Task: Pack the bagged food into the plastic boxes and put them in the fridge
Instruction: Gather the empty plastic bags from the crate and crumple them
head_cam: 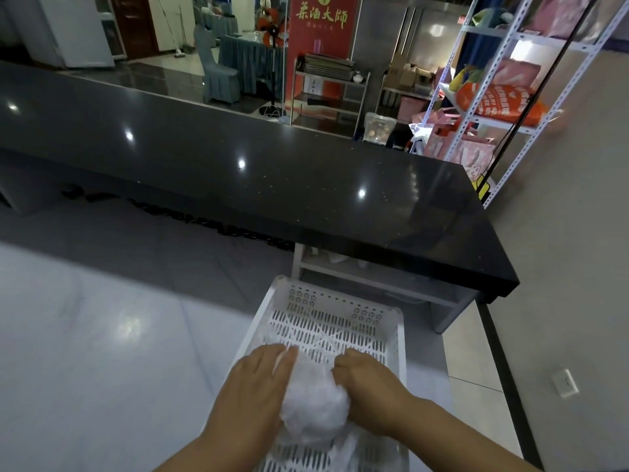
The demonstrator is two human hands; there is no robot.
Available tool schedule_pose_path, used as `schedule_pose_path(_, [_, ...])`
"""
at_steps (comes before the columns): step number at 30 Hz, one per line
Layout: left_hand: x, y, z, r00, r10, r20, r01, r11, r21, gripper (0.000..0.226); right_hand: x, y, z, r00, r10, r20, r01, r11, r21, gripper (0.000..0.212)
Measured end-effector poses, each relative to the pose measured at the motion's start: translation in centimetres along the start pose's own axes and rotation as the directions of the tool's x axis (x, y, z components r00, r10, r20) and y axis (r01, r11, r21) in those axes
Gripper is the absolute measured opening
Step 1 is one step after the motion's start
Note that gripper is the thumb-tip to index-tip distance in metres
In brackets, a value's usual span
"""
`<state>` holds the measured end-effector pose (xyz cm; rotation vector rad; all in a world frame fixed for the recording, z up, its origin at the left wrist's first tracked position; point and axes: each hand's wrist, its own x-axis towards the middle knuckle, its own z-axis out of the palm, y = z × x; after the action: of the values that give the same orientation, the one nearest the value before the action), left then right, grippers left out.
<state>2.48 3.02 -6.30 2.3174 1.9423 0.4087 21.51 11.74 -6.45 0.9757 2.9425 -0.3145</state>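
Observation:
A white perforated plastic box lies low at the bottom centre, on a pale surface. Inside it sits a white, crumpled plastic bag of food. My left hand presses against the bag's left side with its fingers curled over the top. My right hand grips the bag's right side. Both hands hold the bag within the box. What the bag contains is hidden by the plastic.
A long black glossy counter runs across the middle, with shelves under its right end. A white metal rack with pink and orange bags stands at the right. A white fridge stands far back left. Grey tiled floor lies left.

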Motion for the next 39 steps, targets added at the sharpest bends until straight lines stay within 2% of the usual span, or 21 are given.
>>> schedule_pose_path(3, [-0.4, 0.0, -1.5, 0.983, -0.185, 0.001, 0.185, 0.983, 0.011, 0.097, 0.0, -0.1, 0.1, 0.990, 0.088, -0.110, -0.093, 0.995, -0.036, 0.005])
schedule_pose_path(7, [-0.5, 1.2, -3.6, 0.944, -0.322, 0.064, 0.324, 0.946, -0.015, 0.047, 0.4, -0.3, 0.3, 0.962, 0.226, -0.156, -0.237, 0.970, -0.060, 0.016])
schedule_pose_path(8, [-0.6, 1.4, -3.5, 0.936, -0.339, 0.093, 0.344, 0.938, -0.049, 0.043, 0.5, -0.4, 0.3, 0.956, 0.246, -0.162, -0.258, 0.964, -0.063, 0.016])
schedule_pose_path(12, [-0.1, 2.1, -2.1, 0.877, -0.375, 0.301, 0.462, 0.831, -0.311, 0.064, 0.2, -1.5, 0.5, 0.957, 0.215, -0.192, -0.239, 0.965, -0.111, 0.019])
schedule_pose_path(14, [0.9, 2.4, -1.2, 0.881, -0.352, 0.315, 0.458, 0.800, -0.387, 0.071, 0.0, -2.0, 1.0, 0.973, 0.133, -0.190, -0.158, 0.980, -0.124, 0.019])
schedule_pose_path(16, [2.1, 2.5, -0.4, 0.908, -0.323, 0.266, 0.414, 0.786, -0.458, 0.070, 0.0, -2.2, 1.1, 0.981, 0.048, -0.187, -0.080, 0.983, -0.168, 0.022])
schedule_pose_path(20, [3.4, 2.3, 0.7, 0.958, -0.210, 0.197, 0.277, 0.860, -0.429, 0.047, -0.2, -2.0, 1.0, 0.980, -0.031, -0.197, -0.015, 0.974, -0.228, 0.033])
schedule_pose_path(24, [3.5, 2.4, 0.9, 0.974, -0.130, 0.185, 0.191, 0.910, -0.368, 0.031, -0.8, -1.7, 1.4, 0.962, 0.053, -0.267, -0.049, 0.999, 0.023, 0.053])
schedule_pose_path(25, [3.5, 2.4, 1.0, 0.979, -0.108, 0.174, 0.166, 0.913, -0.372, 0.032, -0.8, -1.7, 1.3, 0.967, 0.084, -0.241, -0.061, 0.993, 0.102, 0.063])
schedule_pose_path(27, [3.4, 2.3, 1.1, 0.987, -0.057, 0.153, 0.115, 0.906, -0.406, 0.042, -0.6, -1.7, 0.8, 0.988, 0.143, -0.063, -0.127, 0.968, 0.218, 0.093])
schedule_pose_path(29, [3.4, 2.2, 1.2, 0.988, -0.021, 0.151, 0.087, 0.892, -0.444, 0.053, -0.2, -1.5, 0.2, 0.988, 0.144, 0.053, -0.151, 0.974, 0.169, 0.103])
schedule_pose_path(31, [3.2, 2.3, 1.1, 0.987, -0.011, 0.162, 0.087, 0.879, -0.469, 0.057, 0.2, -1.4, 0.1, 0.990, 0.113, 0.086, -0.123, 0.985, 0.118, 0.092])
schedule_pose_path(34, [2.8, 2.1, 1.1, 0.989, -0.020, 0.150, 0.086, 0.890, -0.449, 0.056, 0.5, -1.3, 0.4, 0.996, 0.085, 0.038, -0.088, 0.991, 0.100, 0.066])
schedule_pose_path(36, [2.3, 1.6, 0.3, 0.995, -0.049, 0.086, 0.076, 0.935, -0.346, 0.047, 0.7, -1.1, 0.7, 0.995, 0.092, 0.024, -0.094, 0.993, 0.076, 0.052])
schedule_pose_path(39, [1.2, 0.4, -1.1, 0.996, -0.075, -0.050, 0.065, 0.983, -0.173, 0.033, 1.1, -1.0, 0.7, 0.990, 0.127, 0.058, -0.131, 0.988, 0.083, 0.044])
